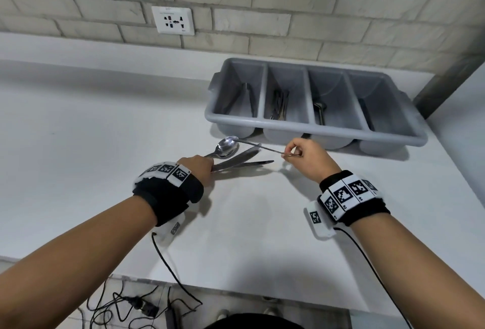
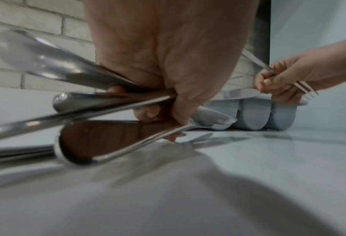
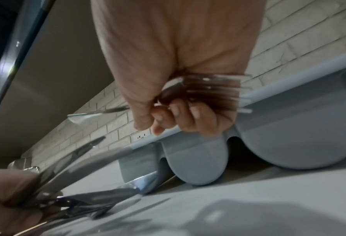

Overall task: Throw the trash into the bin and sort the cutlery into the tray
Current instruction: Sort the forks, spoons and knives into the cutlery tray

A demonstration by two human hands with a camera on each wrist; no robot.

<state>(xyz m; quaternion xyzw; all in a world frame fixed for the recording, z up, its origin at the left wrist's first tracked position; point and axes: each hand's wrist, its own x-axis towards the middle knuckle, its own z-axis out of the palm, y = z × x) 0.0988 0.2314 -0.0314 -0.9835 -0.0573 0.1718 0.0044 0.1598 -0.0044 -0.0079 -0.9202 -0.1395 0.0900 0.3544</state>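
My left hand [image 1: 199,168] grips a bundle of spoons and knives [image 1: 236,160] by the handles, low over the white counter. The blades and bowls point toward the tray. In the left wrist view, the bundle [image 2: 87,99] fans out from the fist [image 2: 168,63]. My right hand [image 1: 307,160] holds a fork [image 1: 262,148] close to its tines [image 3: 208,89], with the handle reaching left over the bundle. The grey four-compartment tray [image 1: 338,135] stands just behind both hands. Cutlery lies in its compartments.
The white counter [image 1: 105,131] runs along a brick wall with a socket [image 1: 173,21]. A dark post closes off the far right corner behind the tray. Cables [image 1: 131,302] lie on the floor below the counter's front edge.
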